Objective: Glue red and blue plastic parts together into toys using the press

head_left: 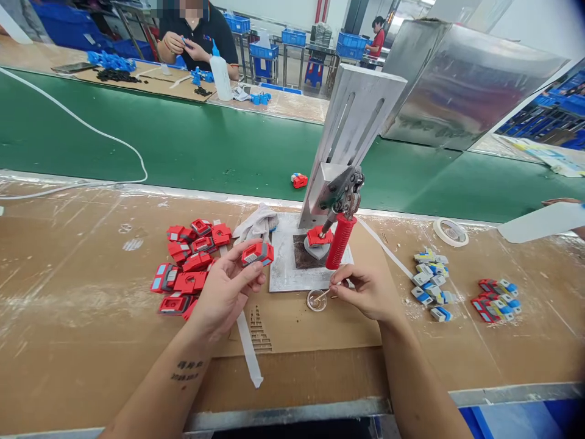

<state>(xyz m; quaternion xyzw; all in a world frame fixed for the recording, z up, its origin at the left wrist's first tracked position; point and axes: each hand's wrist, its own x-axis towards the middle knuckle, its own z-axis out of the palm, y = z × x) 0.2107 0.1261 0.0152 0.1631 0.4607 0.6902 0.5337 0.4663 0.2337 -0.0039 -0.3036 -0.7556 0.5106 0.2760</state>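
My left hand (233,280) pinches a red plastic toy-car part (258,253) with grey windows, raised over the cardboard. Between the fingertips of my right hand (365,289) is a thin wooden stick (323,295), its tip in a small clear round dish (316,300). Behind the dish stands a toggle clamp with a red handle (340,241) on a metal base plate (287,274). Under the clamp's plunger sits another red part (320,235) on a grey block. A pile of similar red parts (191,281) lies to the left of my left hand.
White, blue and yellow pieces (432,280) and red-and-blue assembled pieces (496,300) lie on the right, near a tape roll (451,232). A crumpled cloth (259,222) lies behind my left hand. Beyond runs a green conveyor belt (205,146); a person sits across it.
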